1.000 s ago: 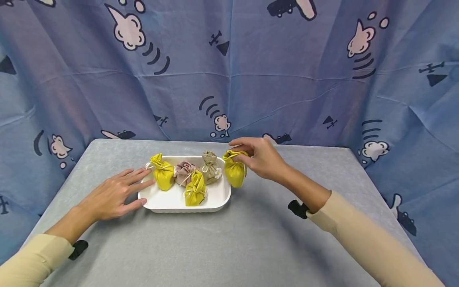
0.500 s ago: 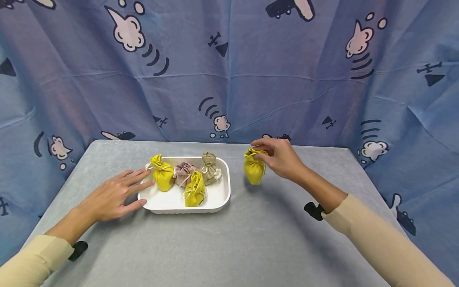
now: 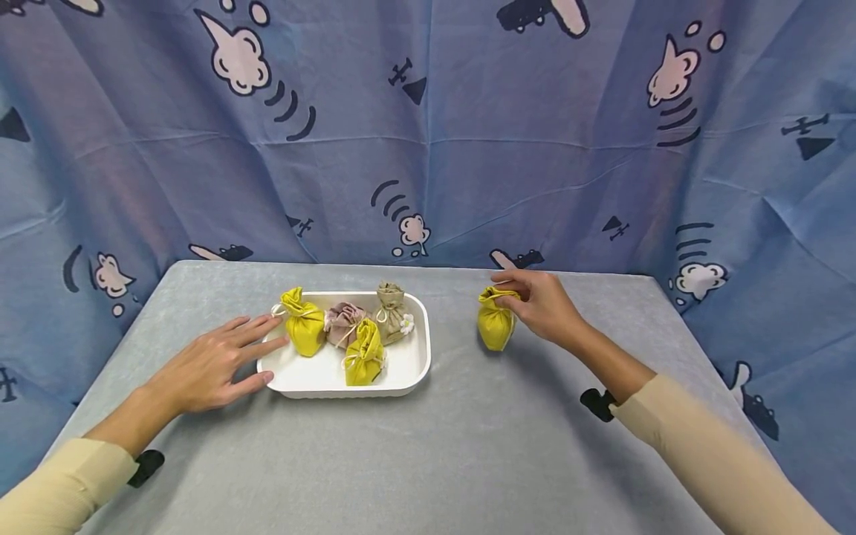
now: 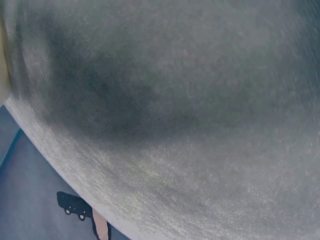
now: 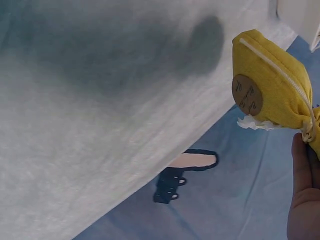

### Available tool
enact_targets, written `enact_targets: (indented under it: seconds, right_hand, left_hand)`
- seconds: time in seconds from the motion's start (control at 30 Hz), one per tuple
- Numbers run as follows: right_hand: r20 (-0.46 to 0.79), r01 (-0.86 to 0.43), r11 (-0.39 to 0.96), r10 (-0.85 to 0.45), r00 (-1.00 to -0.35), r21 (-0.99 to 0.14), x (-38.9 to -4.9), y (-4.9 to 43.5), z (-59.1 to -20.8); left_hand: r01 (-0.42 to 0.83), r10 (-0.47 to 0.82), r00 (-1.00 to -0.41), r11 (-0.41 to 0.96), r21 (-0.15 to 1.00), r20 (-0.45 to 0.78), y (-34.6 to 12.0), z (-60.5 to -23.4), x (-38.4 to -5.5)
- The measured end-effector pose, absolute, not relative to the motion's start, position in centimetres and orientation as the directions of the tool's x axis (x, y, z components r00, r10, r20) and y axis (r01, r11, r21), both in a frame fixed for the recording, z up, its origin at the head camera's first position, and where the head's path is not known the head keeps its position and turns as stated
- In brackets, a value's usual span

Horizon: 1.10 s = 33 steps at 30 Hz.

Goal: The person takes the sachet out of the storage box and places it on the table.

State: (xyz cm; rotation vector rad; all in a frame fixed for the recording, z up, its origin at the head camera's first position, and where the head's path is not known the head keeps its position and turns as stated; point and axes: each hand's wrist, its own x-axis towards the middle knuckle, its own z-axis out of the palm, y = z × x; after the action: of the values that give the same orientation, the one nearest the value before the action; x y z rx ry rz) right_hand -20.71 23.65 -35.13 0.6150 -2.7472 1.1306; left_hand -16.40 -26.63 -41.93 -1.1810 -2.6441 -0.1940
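Note:
My right hand (image 3: 545, 306) pinches the gathered neck of a yellow drawstring pouch (image 3: 495, 329), right of the white tray (image 3: 314, 384). In the right wrist view this pouch (image 5: 270, 82) shows a round brown label, a pale cord and a white frill; whether its base touches the table cannot be told. My left hand (image 3: 207, 364) lies with straight fingers at the tray's left rim. Inside the tray are a yellow pouch (image 3: 306, 331) at the left, a mauve pouch (image 3: 344, 323), another yellow pouch (image 3: 364, 357) in front and a beige pouch (image 3: 391, 316) with a white flower.
A grey cloth-covered table (image 3: 401, 461) bears the tray. Behind it and at the sides hangs a blue patterned curtain (image 3: 348, 148). The left wrist view shows mostly the tabletop (image 4: 200, 175) and its edge.
My right hand has carried the yellow pouch rightward, away from the tray's right end, and lowered it slightly in the last half second. The left hand and tray stay put.

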Motion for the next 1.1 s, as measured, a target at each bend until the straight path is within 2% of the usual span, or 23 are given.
enact_targets:
  seconds: [0.23, 0.53, 1.1]
  right_hand:
    - [0.253, -0.389, 0.664, -0.296, -0.921, -0.639, -20.8, 24.6, -36.2]
    - [0.191, -0.352, 0.701, -0.299, -0.935, -0.621, -20.8, 25.4, -37.7]
    - [0.145, -0.349, 0.736, -0.329, -0.933, -0.580, -21.1, 23.9, -36.0]
  left_hand:
    - [0.746, 0.713, -0.647, 0.665, 0.032, 0.270, -26.6, -42.0, -16.4]
    - [0.755, 0.718, -0.636, 0.655, 0.035, 0.283, -26.6, -42.0, -16.4]
    - [0.760, 0.721, -0.627, 0.649, 0.029, 0.294, -26.7, -42.1, -16.5]
